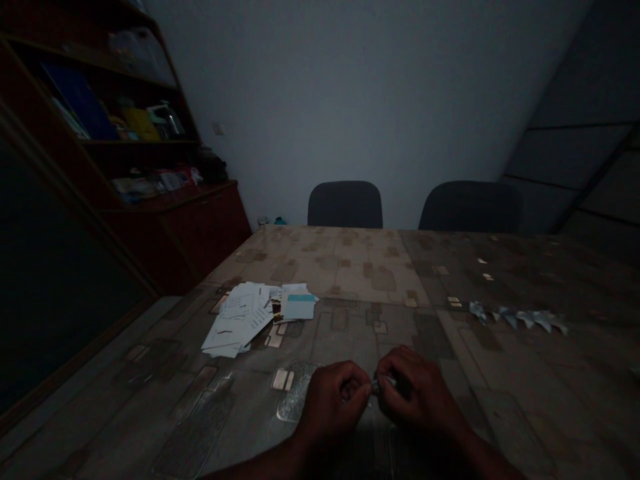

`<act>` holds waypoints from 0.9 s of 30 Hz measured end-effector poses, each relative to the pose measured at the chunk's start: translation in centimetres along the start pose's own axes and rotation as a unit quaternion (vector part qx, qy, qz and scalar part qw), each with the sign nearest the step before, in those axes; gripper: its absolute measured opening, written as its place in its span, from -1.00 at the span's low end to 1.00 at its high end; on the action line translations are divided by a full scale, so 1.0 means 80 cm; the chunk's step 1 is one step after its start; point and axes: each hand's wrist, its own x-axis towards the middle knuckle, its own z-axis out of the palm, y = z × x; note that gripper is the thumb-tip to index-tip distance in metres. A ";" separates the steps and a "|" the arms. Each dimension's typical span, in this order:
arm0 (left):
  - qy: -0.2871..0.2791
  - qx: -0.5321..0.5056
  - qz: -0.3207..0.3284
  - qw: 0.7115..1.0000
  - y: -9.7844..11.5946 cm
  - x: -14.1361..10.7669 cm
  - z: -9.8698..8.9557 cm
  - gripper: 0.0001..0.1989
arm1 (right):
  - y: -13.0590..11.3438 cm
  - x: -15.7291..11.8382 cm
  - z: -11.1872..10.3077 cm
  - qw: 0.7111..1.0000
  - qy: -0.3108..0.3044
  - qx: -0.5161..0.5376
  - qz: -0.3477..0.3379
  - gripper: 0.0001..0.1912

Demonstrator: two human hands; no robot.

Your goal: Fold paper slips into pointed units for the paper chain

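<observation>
Close to the table's near side, my left hand [336, 400] and my right hand [417, 390] meet with their fingertips almost touching. Both are closed in a pinch on a small pale piece of folded paper [376, 386]. Most of that piece is hidden by my fingers, and its exact shape is too dark to make out. Off to the right lies a row of several small folded paper shapes [530, 319] with pointed ends. Beyond my left hand, a loose pile of white paper slips [237, 313] is spread out, some with print and one with a blue band.
A patterned cloth [345, 267] covers the table. Behind its far edge stand two dark chairs [345, 203] [470, 205] against a pale wall. At the left is a wooden cabinet [200, 220] whose shelves hold a blue folder [83, 100] and other items. The room is dim.
</observation>
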 end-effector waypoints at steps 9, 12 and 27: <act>0.047 -0.182 -0.086 0.978 0.004 0.006 0.000 -0.76 | -0.003 0.001 -0.006 0.950 -0.013 0.229 0.210 -0.71; 0.037 -0.185 -0.081 0.979 0.004 0.005 0.002 -0.74 | -0.002 0.000 0.002 0.942 -0.013 0.251 0.221 -0.79; 0.023 -0.089 -0.055 0.994 0.020 0.005 -0.002 -0.87 | -0.017 -0.004 0.002 0.976 0.036 0.160 0.140 -0.92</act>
